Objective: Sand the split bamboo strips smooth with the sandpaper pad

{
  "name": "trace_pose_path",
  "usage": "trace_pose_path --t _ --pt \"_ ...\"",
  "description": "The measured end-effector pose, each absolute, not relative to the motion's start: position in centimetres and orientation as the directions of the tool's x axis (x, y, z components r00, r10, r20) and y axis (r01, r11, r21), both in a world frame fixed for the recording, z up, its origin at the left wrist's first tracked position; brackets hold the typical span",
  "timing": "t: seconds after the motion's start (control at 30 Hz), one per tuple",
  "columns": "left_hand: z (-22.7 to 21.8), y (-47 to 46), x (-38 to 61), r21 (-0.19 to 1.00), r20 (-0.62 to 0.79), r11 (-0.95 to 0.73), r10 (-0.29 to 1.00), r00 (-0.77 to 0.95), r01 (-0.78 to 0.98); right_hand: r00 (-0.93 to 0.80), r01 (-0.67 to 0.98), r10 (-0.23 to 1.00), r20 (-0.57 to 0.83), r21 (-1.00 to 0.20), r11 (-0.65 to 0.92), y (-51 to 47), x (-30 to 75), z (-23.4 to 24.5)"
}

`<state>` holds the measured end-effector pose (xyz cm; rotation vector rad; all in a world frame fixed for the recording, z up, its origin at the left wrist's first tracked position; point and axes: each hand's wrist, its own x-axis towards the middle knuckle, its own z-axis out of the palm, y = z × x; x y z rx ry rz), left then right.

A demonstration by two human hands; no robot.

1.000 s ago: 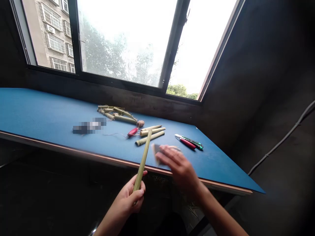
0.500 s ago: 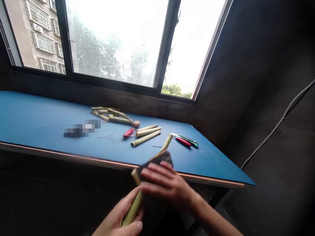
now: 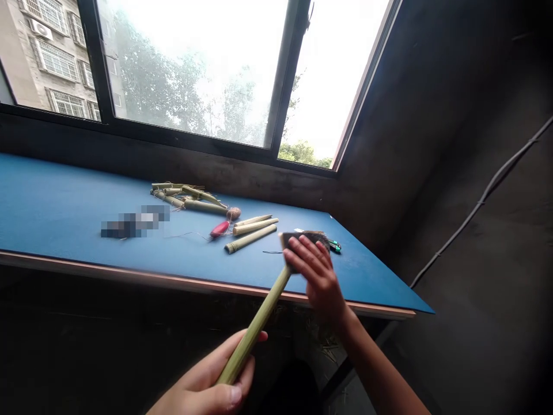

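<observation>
My left hand is closed around the lower part of a green bamboo stick, which slants up and away from me over the table edge. At its far end my right hand presses a dark folded sheet with a tan edge, resembling sandpaper, around the bamboo. The fingers lie over the sheet, and the stick's tip is hidden under them. Just behind my right hand, the green-and-black end of a utility knife shows; most of it is covered.
On the blue tabletop lie several cut bamboo pieces, a red object with string, a small twine ball and a tied bamboo bundle. A pixelated patch is at left. A window stands behind, and a cable runs along the right wall.
My right hand has slid with the dark sheet from beside my left hand up to the far end of the bamboo stick. The stick's middle is now bare, and my left hand keeps its grip.
</observation>
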<state>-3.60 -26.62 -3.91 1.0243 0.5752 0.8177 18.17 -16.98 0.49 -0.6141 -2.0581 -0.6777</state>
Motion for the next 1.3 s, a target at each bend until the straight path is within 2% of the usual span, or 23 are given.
trace_pose_path --t 0.13,0.2,0.3,0.33,0.4,0.47,0.5,0.53,0.6,0.63,0.67,0.7,0.73,0.8,0.87,0.9,1.0,1.03,1.07,1.17,1.2,1.23,1.3 --pt "-5.2 -26.7 -3.8 0.972 -0.084 0.169 0.898 0.431 -0.163 -0.79 0.334 -0.034 0.612 0.477 0.813 -19.1 17.0 -0.6" --pt "-5.6 -27.1 -3.9 0.993 -0.072 0.104 0.907 0.416 -0.054 -0.77 0.359 -0.03 0.637 0.473 0.805 -18.0 18.3 -0.7" --pt "-5.3 -27.4 -3.6 0.996 -0.012 -0.026 0.909 0.416 0.084 -0.53 0.659 0.234 0.815 0.223 0.718 -13.9 22.7 0.1" --pt "-5.2 -27.3 -3.3 0.987 0.027 -0.087 0.921 0.389 0.136 -0.417 0.717 0.28 0.865 0.124 0.686 -12.8 24.0 0.5" --pt "-5.0 -26.8 -2.5 0.953 0.107 -0.185 0.946 0.305 0.241 -0.186 0.774 0.307 0.933 -0.053 0.631 -12.1 25.4 1.1" --pt "-4.9 -26.1 -1.6 0.92 0.125 -0.196 0.967 0.221 0.338 -0.092 0.76 0.278 0.956 -0.113 0.64 -13.7 24.5 1.1" --pt "-4.9 -25.8 -1.3 0.91 0.117 -0.182 0.975 0.192 0.372 -0.139 0.738 0.251 0.958 -0.068 0.671 -15.1 23.3 0.7" --pt "-5.0 -25.6 -1.0 0.906 0.115 -0.175 0.978 0.173 0.386 -0.27 0.683 0.217 0.938 0.028 0.73 -16.6 21.9 0.2" --pt "-5.0 -25.5 -0.6 0.916 0.144 -0.193 0.976 0.162 0.351 -0.666 0.509 0.126 0.736 0.324 0.798 -19.0 19.4 -0.9" --pt "-5.0 -25.6 -0.6 0.926 0.163 -0.208 0.973 0.163 0.314 -0.767 0.41 0.045 0.64 0.435 0.801 -19.6 18.6 -1.4" --pt "-4.9 -25.9 -0.6 0.935 0.175 -0.218 0.97 0.17 0.279 -0.817 0.361 0.014 0.576 0.493 0.791 -19.7 18.3 -1.8" --pt "-4.8 -26.1 -0.6 0.942 0.178 -0.22 0.967 0.181 0.254 -0.819 0.375 0.022 0.574 0.506 0.777 -19.3 18.3 -2.0" --pt "-4.8 -26.4 -0.7 0.945 0.17 -0.216 0.966 0.197 0.246 -0.773 0.452 0.069 0.631 0.471 0.757 -18.8 18.6 -2.1" --pt "-4.6 -26.9 -0.9 0.943 0.136 -0.201 0.961 0.241 0.267 -0.575 0.659 0.205 0.792 0.299 0.69 -17.6 19.5 -2.1" --pt "-4.7 -27.0 -1.0 0.937 0.104 -0.181 0.96 0.259 0.298 -0.455 0.717 0.238 0.858 0.195 0.669 -17.3 19.9 -2.2" --pt "-4.8 -26.9 -1.1 0.938 0.1 -0.176 0.962 0.253 0.3 -0.496 0.671 0.197 0.846 0.23 0.705 -17.6 19.8 -2.4" --pt "-5.0 -26.8 -1.3 0.95 0.117 -0.179 0.964 0.239 0.256 -0.756 0.377 -0.009 0.654 0.447 0.812 -18.7 19.5 -2.8" --pt "-5.0 -26.9 -1.4 0.953 0.112 -0.176 0.961 0.253 0.246 -0.764 0.365 -0.022 0.645 0.459 0.81 -18.8 19.6 -2.8" --pt "-5.0 -26.9 -1.5 0.955 0.099 -0.168 0.958 0.269 0.245 -0.719 0.431 0.022 0.695 0.42 0.799 -18.7 19.8 -2.7" --pt "-5.1 -27.0 -1.7 0.955 0.032 -0.122 0.949 0.312 0.272 -0.456 0.689 0.226 0.861 0.181 0.702 -18.2 20.3 -2.1" --pt "-5.1 -27.0 -1.7 0.955 0.021 -0.113 0.948 0.316 0.274 -0.451 0.693 0.23 0.862 0.175 0.7 -18.3 20.2 -1.9" --pt "-5.2 -27.0 -1.8 0.956 0.02 -0.111 0.948 0.318 0.271 -0.524 0.641 0.197 0.829 0.232 0.732 -18.5 20.0 -1.9" --pt "-5.4 -27.0 -1.8 0.958 0.034 -0.12 0.949 0.314 0.26 -0.748 0.422 0.057 0.661 0.407 0.81 -19.1 19.6 -1.9"
